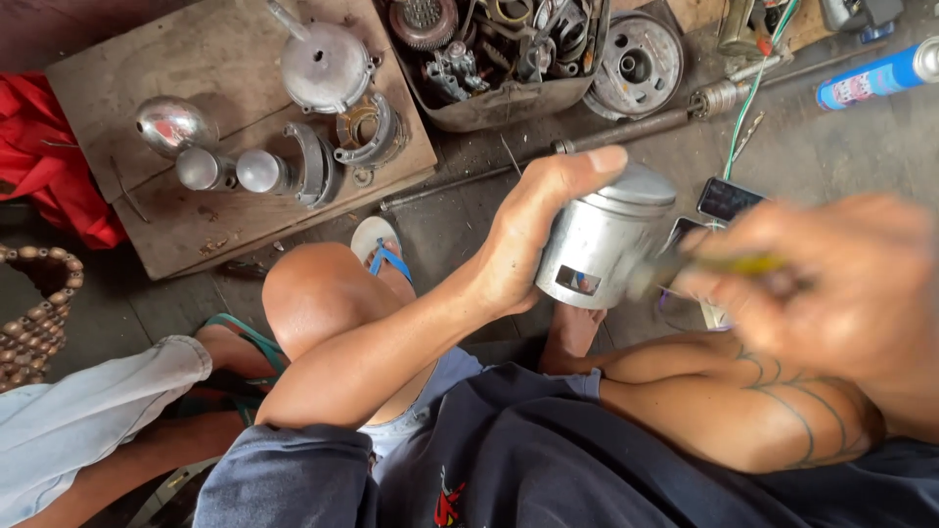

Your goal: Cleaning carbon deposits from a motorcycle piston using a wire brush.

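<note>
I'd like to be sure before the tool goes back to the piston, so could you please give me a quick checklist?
1. Left hand grips the piston firmly: ok.
2. Right hand holds the yellow-handled tool: ok.
3. Tool tip position on the piston: cannot tell, blurred.
4. Piston side opening faces the camera: ok.
5. Piston held clear of the metal parts on the wooden board: ok.
</note>
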